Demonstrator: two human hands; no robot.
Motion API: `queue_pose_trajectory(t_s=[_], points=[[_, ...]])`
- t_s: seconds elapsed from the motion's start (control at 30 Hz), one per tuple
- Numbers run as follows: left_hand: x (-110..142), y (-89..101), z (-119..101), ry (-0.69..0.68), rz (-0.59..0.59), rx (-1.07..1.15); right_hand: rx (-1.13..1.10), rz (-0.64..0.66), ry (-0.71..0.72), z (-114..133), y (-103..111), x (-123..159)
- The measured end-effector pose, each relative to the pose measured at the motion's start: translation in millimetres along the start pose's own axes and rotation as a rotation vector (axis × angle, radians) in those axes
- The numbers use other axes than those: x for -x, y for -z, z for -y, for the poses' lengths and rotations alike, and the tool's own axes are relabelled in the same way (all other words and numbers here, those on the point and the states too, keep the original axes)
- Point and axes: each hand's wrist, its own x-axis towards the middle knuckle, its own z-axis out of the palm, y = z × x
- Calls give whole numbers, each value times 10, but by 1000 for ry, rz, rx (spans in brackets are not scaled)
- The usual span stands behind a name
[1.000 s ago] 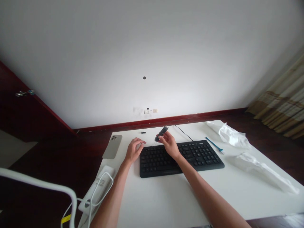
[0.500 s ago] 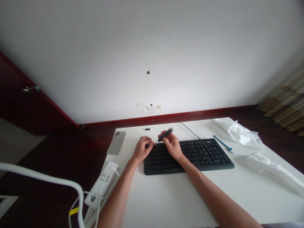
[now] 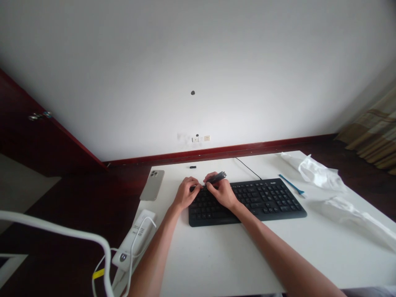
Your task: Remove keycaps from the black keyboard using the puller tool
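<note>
My right hand (image 3: 221, 192) is above the black keyboard (image 3: 247, 202), its fingers shut on a slim black stick-shaped device (image 3: 218, 177). My left hand (image 3: 187, 193) sits just left of it, over the keyboard's left half, with curled fingers reaching toward the device's lower end. Those fingertips nearly meet my right hand. Whether they pinch anything small is hidden. A small black piece (image 3: 193, 167) lies on the white table (image 3: 216, 255) behind the keyboard, apart from both hands.
A phone (image 3: 152, 185) lies left of my hands. A white power strip (image 3: 136, 237) with white cable sits near the table's left edge. A blue pry tool (image 3: 291, 184) and white plastic wrapping (image 3: 318, 175) lie right. The keyboard's black cable runs backward.
My hands have come closer together, and the black device has dropped lower and turned flatter in my right hand. The view has shifted slightly since the oldest frame.
</note>
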Motion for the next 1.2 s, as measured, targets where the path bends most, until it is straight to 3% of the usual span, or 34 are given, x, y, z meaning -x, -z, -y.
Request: queue_pose_trajectory(t_s=[0.4, 1.2], points=[[-6, -3, 4, 12, 12, 37, 171, 25, -66, 6, 31, 13], [-11, 37, -8, 42, 48, 52, 214, 60, -182, 87, 81, 8]])
